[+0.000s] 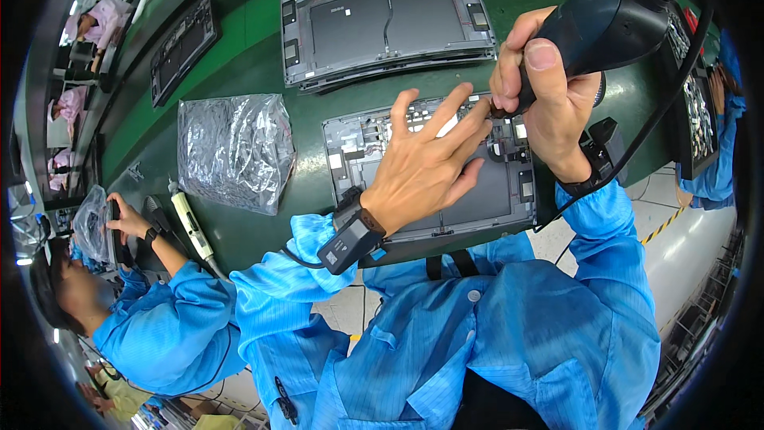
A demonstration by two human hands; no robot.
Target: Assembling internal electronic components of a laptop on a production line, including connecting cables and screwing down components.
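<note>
An opened laptop base (485, 203), grey with a dark battery and circuit board showing, lies on the green bench before me. My left hand (422, 171) rests over it with the fingers spread, the fingertips at its upper part. My right hand (557, 103) is wrapped round a black rounded hand tool (601, 28) with a ribbed neck; I cannot make out its exact kind. The tool's narrow end points down at the far edge of the base, close to the left fingertips. Where it meets the base is hidden behind my fingers.
Behind the base stands a stack of similar laptop bases (350, 24). Leftward lie a clear plastic bag (235, 151), a pale electric screwdriver (189, 219) and another laptop base (183, 48). A black cable (668, 115) hangs on the right. A co-worker (159, 322) sits at left.
</note>
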